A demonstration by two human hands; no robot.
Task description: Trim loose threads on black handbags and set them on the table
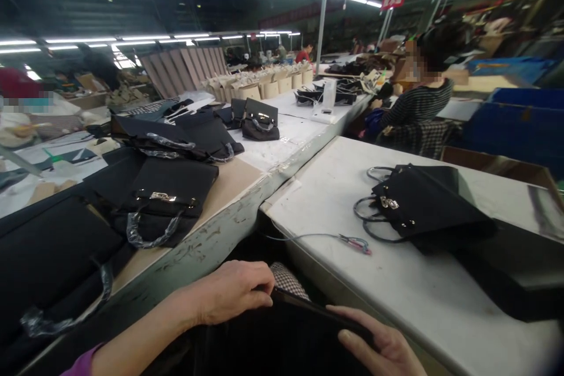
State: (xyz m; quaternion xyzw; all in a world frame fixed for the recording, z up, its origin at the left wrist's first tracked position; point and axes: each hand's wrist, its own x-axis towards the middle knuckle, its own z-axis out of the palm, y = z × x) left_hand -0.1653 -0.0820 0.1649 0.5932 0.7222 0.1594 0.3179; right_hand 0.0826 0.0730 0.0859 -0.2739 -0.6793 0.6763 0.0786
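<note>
A black bag (pixel 282 338) lies low in front of me, cut off by the bottom of the view. My left hand (pixel 231 292) is closed on its upper edge, with the thumb and fingers pinching it. Farther right along the same edge, my right hand (pixel 381 343) grips the bag between thumb and fingers. On the white table to the right lies a black handbag (pixel 423 202) with loop handles and metal fittings. Small thread snips (pixel 358 244) on a cord rest nearer me on that table.
The left table (pixel 224 229) carries several black handbags (pixel 171 188) with plastic-wrapped handles. Cream bags (pixel 282 83) stand in rows farther back. A seated person (pixel 418 100) in a striped top is beyond the white table (pixel 317 205). Blue bins (pixel 515 129) stand at the right.
</note>
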